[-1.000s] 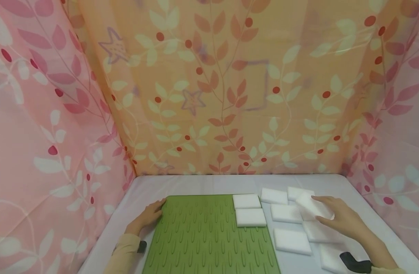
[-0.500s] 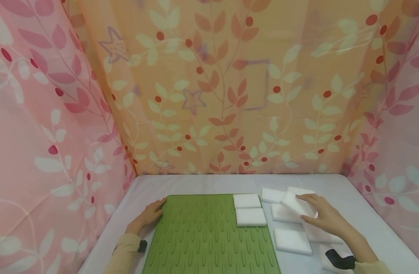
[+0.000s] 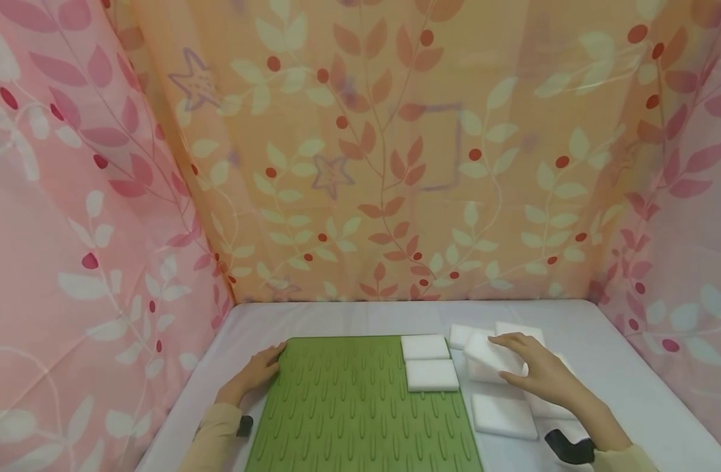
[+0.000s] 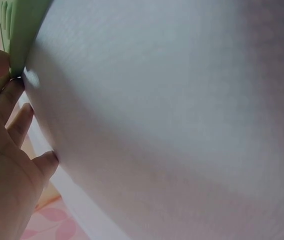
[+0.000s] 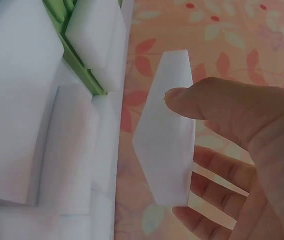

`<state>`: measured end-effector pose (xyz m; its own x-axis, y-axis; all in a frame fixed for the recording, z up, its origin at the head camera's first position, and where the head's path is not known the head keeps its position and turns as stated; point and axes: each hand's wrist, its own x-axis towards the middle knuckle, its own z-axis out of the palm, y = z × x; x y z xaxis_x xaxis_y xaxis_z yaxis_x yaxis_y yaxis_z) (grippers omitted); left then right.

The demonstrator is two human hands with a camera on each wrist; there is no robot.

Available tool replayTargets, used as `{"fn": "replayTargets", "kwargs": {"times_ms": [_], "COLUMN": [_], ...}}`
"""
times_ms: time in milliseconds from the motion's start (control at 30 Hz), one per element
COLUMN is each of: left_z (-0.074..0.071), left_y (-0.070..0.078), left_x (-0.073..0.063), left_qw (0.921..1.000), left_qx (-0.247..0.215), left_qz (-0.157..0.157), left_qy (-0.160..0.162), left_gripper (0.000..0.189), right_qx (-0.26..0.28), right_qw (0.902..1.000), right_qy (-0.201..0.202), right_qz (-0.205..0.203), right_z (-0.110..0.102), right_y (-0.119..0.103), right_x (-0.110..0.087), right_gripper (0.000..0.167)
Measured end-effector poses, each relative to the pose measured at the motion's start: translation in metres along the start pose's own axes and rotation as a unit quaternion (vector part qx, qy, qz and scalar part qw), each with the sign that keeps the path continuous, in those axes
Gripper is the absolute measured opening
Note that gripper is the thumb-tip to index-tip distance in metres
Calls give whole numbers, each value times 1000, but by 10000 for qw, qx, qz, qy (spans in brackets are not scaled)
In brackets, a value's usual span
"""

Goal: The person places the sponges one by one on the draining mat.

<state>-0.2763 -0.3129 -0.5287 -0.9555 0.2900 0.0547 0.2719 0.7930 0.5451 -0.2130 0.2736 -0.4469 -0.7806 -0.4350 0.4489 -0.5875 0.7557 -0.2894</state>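
Observation:
A white sponge block (image 3: 491,351) is pinched in my right hand (image 3: 546,372), tilted and raised above other white blocks on the right. In the right wrist view, the thumb (image 5: 187,102) presses one face of the block (image 5: 164,150) and the other fingers lie behind it. My left hand (image 3: 255,375) rests at the far left corner of a green ribbed mat (image 3: 360,419). Its fingers touch the mat's edge (image 4: 21,40) in the left wrist view. Two white blocks, a far one (image 3: 424,347) and a nearer one (image 3: 431,376), lie on the mat's far right corner.
Several loose white blocks (image 3: 505,416) lie right of the mat on the white table (image 3: 337,318), partly covered by the right hand and arm. A floral curtain (image 3: 384,151) stands behind the table, with pink floral cloth (image 3: 101,229) along the left side.
My right hand has carried the pinched sponge block leftward over the loose blocks, closer to the mat. The left hand and the two blocks on the mat stay where they were.

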Motion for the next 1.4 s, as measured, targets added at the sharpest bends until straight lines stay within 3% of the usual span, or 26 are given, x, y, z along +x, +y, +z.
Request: {"fn": "replayTargets", "kwargs": {"times_ms": [633,900,1100,1400], "left_z": [-3,-2,-2,-2], "left_y": [3,2,2,1], "left_x": [3,0,1,0], "left_qw": [9999,9999,9998,9998], "left_qx": [-107,-147,-172,-187], "left_qz": [-64,-70,29,-92], "left_qy": [-5,-14,47,31], "left_gripper": [54,54,54,54], "right_qx": [-61,117,98,218], "right_qw": [9987,9968,9956,9922], "right_qy": [-240,-592,-534,-636], "right_qz": [-436,-524,-769,-1049], "right_z": [21,31,37,43], "right_y": [-24,-34,-39,-45], "right_x": [12,14,15,16], "right_gripper": [62,60,59,60]}}
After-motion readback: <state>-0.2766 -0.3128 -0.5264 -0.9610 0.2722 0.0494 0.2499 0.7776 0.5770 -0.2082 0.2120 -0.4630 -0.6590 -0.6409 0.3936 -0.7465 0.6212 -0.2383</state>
